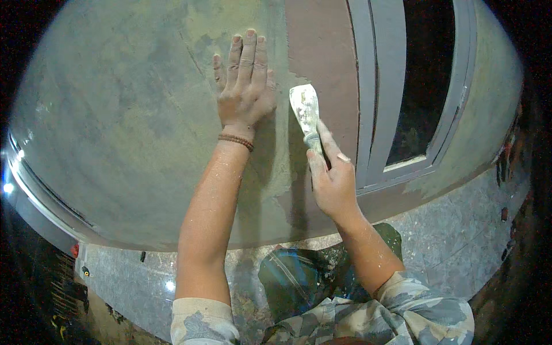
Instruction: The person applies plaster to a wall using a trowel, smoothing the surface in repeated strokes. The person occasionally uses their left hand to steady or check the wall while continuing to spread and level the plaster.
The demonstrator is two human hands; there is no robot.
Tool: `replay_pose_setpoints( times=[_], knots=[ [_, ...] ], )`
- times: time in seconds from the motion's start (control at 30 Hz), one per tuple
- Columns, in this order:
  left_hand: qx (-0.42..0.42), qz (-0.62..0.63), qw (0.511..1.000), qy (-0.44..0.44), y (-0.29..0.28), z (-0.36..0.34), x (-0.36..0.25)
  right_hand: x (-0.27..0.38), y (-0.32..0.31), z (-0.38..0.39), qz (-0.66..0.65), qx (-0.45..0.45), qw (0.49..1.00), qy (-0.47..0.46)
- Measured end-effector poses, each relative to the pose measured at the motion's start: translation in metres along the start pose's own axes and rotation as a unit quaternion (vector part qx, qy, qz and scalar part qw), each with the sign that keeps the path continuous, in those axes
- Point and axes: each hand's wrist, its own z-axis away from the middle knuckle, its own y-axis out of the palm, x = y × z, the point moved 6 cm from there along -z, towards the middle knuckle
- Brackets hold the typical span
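Observation:
My left hand (246, 86) lies flat against the grey-green plastered wall (144, 121), its dusty fingers stretched out and pointing up. A brown bead bracelet (236, 140) circles that wrist. In my right hand (333, 178) is a putty knife (305, 106), gripped by its handle with the blade pointing up. White filler is smeared over the blade. Behind the knife runs the border between the grey-green coat and a brownish strip of wall (322, 46). I cannot tell whether the blade touches the wall.
Right of the knife stands a grey window frame (386, 86) with a dark opening. A speckled grey floor (460, 230) meets the wall's foot. Small dark objects lie on the floor at the left, one of them a black piece (142, 256). My bent knee (293, 282) is close below.

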Motion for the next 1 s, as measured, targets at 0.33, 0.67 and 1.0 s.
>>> replay_pose_setpoints(
  times=[0.33, 0.67, 1.0],
  knots=[
    [0.008, 0.021, 1.000, 0.000, 0.000, -0.001, 0.004, 0.008, 0.005, -0.016, 0.008, 0.055, 0.995, 0.080],
    [0.006, 0.021, 1.000, 0.005, 0.003, 0.003, 0.006, 0.015, 0.008, -0.016, -0.015, 0.032, 0.999, -0.016],
    [0.018, 0.019, 1.000, -0.009, 0.003, -0.003, 0.016, 0.040, 0.017, -0.054, -0.078, 0.018, 0.997, 0.009]
  ],
)
